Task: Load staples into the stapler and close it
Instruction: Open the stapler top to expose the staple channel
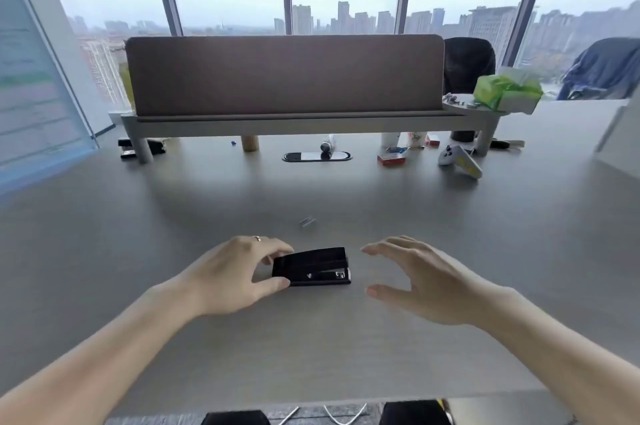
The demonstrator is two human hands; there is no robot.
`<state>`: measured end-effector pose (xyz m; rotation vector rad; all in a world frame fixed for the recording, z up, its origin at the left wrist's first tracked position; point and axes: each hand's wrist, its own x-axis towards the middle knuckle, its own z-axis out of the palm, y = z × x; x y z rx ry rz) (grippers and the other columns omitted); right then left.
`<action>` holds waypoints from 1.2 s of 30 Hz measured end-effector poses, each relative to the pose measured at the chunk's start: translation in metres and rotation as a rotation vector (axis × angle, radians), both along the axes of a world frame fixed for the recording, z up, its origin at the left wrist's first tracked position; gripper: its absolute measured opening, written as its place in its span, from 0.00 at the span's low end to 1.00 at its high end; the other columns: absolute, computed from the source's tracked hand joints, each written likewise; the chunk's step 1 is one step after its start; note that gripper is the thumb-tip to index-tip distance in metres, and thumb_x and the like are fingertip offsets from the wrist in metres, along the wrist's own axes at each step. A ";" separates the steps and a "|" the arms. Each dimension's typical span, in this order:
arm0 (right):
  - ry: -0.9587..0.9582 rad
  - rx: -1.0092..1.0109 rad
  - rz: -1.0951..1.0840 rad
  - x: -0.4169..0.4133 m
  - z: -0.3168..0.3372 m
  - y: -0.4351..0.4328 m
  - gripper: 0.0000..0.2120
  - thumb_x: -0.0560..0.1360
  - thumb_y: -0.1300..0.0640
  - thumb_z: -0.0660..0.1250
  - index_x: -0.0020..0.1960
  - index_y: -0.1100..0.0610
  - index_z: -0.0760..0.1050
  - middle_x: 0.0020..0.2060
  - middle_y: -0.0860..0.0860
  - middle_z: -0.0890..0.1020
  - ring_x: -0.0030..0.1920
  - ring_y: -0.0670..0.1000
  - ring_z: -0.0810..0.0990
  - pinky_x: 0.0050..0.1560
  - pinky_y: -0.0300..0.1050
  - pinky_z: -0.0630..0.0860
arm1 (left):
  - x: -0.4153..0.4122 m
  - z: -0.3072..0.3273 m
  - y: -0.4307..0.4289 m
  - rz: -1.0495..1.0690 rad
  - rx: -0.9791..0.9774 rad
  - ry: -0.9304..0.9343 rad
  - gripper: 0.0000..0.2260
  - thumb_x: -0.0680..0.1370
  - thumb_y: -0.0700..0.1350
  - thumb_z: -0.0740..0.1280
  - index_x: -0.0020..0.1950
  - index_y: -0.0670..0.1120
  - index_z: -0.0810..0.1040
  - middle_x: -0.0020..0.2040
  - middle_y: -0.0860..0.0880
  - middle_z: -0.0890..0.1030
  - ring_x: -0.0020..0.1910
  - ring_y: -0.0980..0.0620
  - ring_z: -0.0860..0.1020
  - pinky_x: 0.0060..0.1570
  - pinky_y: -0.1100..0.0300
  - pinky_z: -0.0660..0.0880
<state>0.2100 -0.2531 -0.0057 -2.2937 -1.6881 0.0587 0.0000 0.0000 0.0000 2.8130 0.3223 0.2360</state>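
While your left hand (231, 275) pinches the black stapler (311, 267) by its near end on the table (346, 348), your right hand (420, 281) hovers spread beside its far end (long axis runs hand to hand); the staple strip (307, 221) lies beyond both.

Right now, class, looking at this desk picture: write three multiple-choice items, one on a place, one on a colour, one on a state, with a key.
1. Where do the loose staples lie?
A. Beyond the stapler
B. Inside the stapler
C. In the right hand

2. What colour is the stapler?
A. Red
B. Black
C. White

3. What is the left hand doing?
A. Resting flat, away from the stapler
B. Pinching staples
C. Gripping the stapler's end

Key: 1 A, the strip sits on the desk farther from the person; 2 B, its body is dark black; 3 C, thumb and fingers close on its left end while the right hand hovers open beside it.
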 end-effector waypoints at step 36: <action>0.354 0.358 -0.065 -0.001 -0.047 0.043 0.07 0.72 0.49 0.80 0.49 0.46 0.86 0.45 0.40 0.83 0.49 0.41 0.82 0.50 0.32 0.73 | 0.005 0.013 0.018 0.012 -0.573 -0.470 0.06 0.78 0.48 0.74 0.53 0.49 0.83 0.46 0.57 0.87 0.47 0.60 0.84 0.53 0.67 0.78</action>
